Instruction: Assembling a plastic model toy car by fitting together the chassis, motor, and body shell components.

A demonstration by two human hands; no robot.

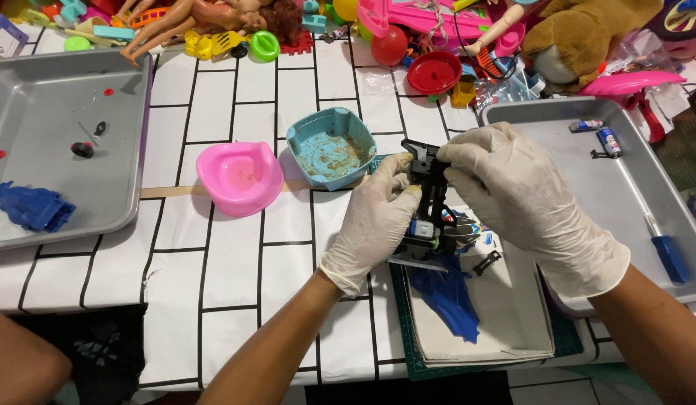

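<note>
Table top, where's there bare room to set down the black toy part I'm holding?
Free patches: the white brick-pattern cloth below the pink toy potty, left of your left hand; the middle of the left tray; the right tray under the batteries. Crowded: the toy pile along the far edge, and the grey board with the blue piece.

- We are seeing an evenly bright scene, with light falling from above.
- Soft, short shadows are lying under the pink bowl (238, 178) and the teal tub (331, 147).
- Mild glare is showing on the left metal tray (33, 105).
- Focus is staying sharp mid-frame; the toy pile (408, 30) along the top edge is curving slightly.
</note>
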